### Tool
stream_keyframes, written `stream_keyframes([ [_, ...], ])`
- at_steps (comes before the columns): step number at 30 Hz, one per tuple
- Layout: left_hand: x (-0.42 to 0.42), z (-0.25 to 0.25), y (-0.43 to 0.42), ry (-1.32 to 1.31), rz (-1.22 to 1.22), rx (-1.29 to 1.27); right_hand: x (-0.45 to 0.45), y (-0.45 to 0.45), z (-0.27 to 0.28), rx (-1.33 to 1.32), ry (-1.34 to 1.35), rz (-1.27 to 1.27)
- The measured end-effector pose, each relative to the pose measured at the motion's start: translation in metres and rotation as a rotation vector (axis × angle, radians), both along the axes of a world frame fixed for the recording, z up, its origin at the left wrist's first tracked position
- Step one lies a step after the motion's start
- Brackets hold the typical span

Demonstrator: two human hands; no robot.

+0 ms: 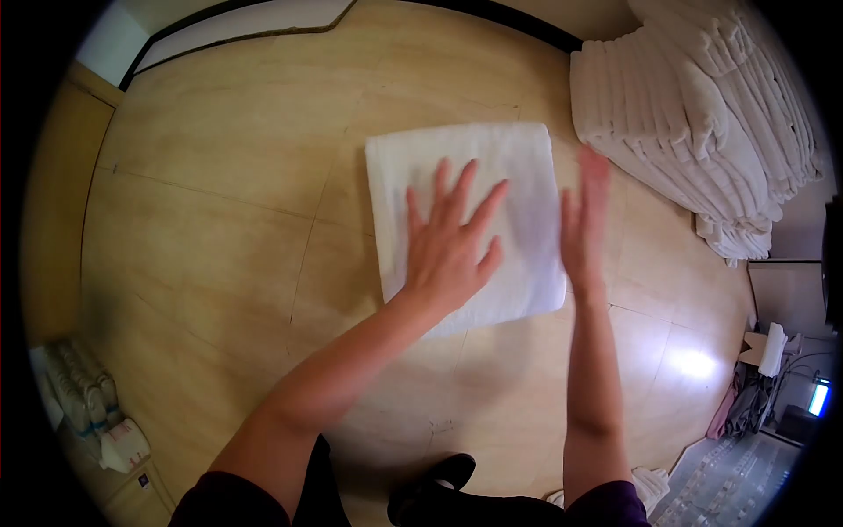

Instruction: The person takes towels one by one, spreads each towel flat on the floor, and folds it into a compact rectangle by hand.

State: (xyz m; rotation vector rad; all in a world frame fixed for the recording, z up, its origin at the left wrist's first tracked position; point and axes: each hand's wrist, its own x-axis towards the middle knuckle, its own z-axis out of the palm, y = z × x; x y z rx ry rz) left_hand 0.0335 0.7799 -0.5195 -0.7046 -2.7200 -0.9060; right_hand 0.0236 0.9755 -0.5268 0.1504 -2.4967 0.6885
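Note:
A folded white towel (527,158) lies flat on the pale, tile-patterned surface in front of me. Spread across its middle is my left hand (448,241), palm down with the fingers apart. My right hand (584,224) is at the towel's right edge, turned on its side with the fingers stretched out, a little blurred. Whether it touches the edge I cannot tell. Neither hand holds anything.
A tall stack of folded white towels (676,97) stands at the upper right. At lower left are wrapped packs (79,382). Cables, cloth and a lit screen (819,398) are at the right. A black shoe (452,470) shows below.

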Motion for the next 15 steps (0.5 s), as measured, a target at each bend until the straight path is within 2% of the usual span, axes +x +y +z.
stream_keyframes([
  [1,-0.015,-0.015,0.005,0.003,-0.030,-0.119,-0.009,-0.011,-0.017,0.118,-0.038,0.052],
  [2,-0.025,-0.038,0.010,0.003,-0.060,-0.236,-0.016,-0.022,-0.039,0.364,-0.267,0.026],
  [3,-0.032,-0.057,0.005,-0.030,0.009,-0.278,-0.020,-0.018,-0.071,0.368,-0.471,0.003],
  [5,-0.057,-0.071,-0.016,-0.074,0.194,-0.344,-0.043,-0.007,-0.069,0.182,-0.433,0.040],
  [6,-0.064,-0.082,-0.034,-0.099,0.231,-0.158,-0.040,-0.005,-0.072,0.081,-0.435,0.062],
  [7,-0.069,-0.099,-0.053,-0.017,0.316,-0.063,-0.041,0.009,-0.082,0.031,-0.291,0.083],
  [8,-0.070,-0.114,-0.079,-0.240,0.443,-0.100,-0.032,0.019,-0.088,-0.082,-0.291,-0.021],
  [9,-0.064,-0.120,-0.100,-0.462,0.570,-0.130,-0.019,0.028,-0.096,-0.704,-0.469,-0.086],
  [10,-0.050,-0.110,-0.112,-0.566,0.570,-0.326,-0.005,0.036,-0.093,-0.842,-0.647,-0.004],
  [11,-0.032,-0.098,-0.120,-0.674,0.571,-0.519,0.008,0.040,-0.099,-0.831,-0.647,0.087],
  [13,-0.016,-0.083,-0.118,-0.801,0.443,-0.700,0.022,0.019,-0.066,-1.093,-0.846,0.040],
  [15,-0.016,-0.094,-0.124,-0.809,0.397,-0.735,0.026,0.001,-0.042,-1.381,-1.087,-0.080],
])
